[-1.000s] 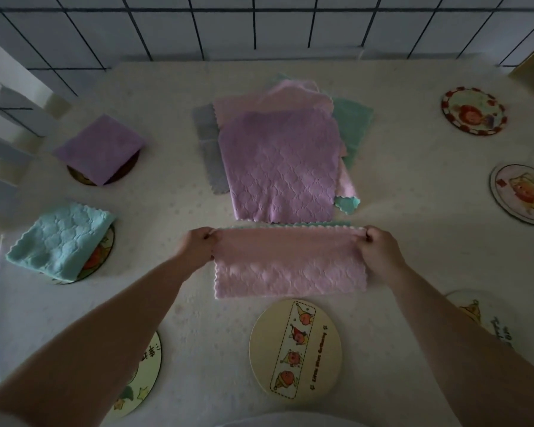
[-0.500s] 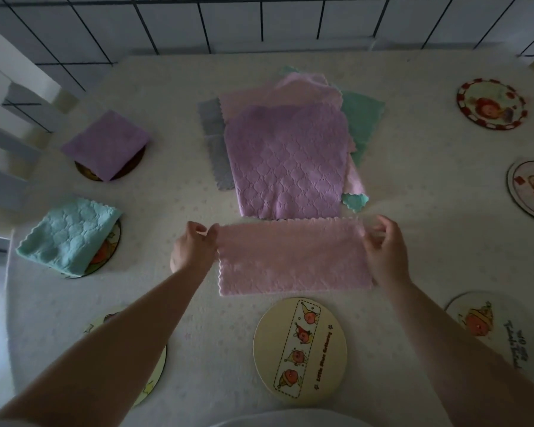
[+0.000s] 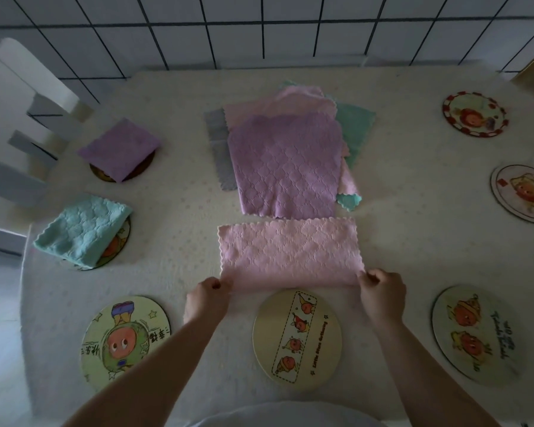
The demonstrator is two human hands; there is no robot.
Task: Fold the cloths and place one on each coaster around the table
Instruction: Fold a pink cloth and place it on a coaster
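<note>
A pink cloth [image 3: 290, 255], folded into a long band, lies flat on the white table [image 3: 413, 211], just beyond a cream coaster [image 3: 296, 337] printed with a strip of fruit figures. The left hand [image 3: 205, 300] pinches its near left corner with curled fingers, and the right hand [image 3: 383, 295] pinches its near right corner the same way. Behind it sits a stack of unfolded cloths [image 3: 285, 164], purple on top. At the left, a folded teal cloth [image 3: 82, 231] and a folded purple cloth [image 3: 119, 147] each cover a coaster.
</note>
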